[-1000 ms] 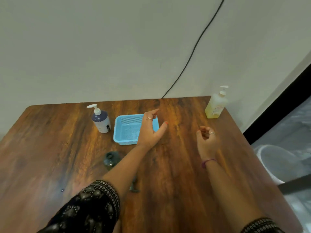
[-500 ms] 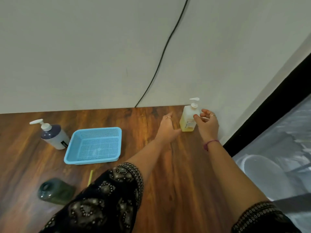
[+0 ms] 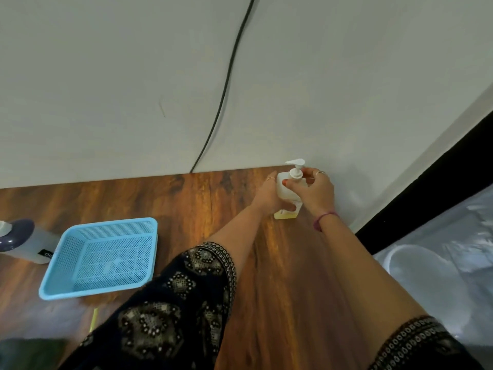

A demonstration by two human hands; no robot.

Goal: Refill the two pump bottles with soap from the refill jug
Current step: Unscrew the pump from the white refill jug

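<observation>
My left hand point(image 3: 269, 196) holds the yellow bottle point(image 3: 286, 198) steady, so my right hand point(image 3: 313, 192) can pinch, maybe twist, its pump point(image 3: 295, 169).

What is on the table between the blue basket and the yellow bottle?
In the head view, only the left forearm crosses it; the wood is otherwise bare.

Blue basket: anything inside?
The blue basket shows only bare mesh floor and walls, nothing inside. The left sleeve covers its near right corner, so that part cannot be checked.
</observation>
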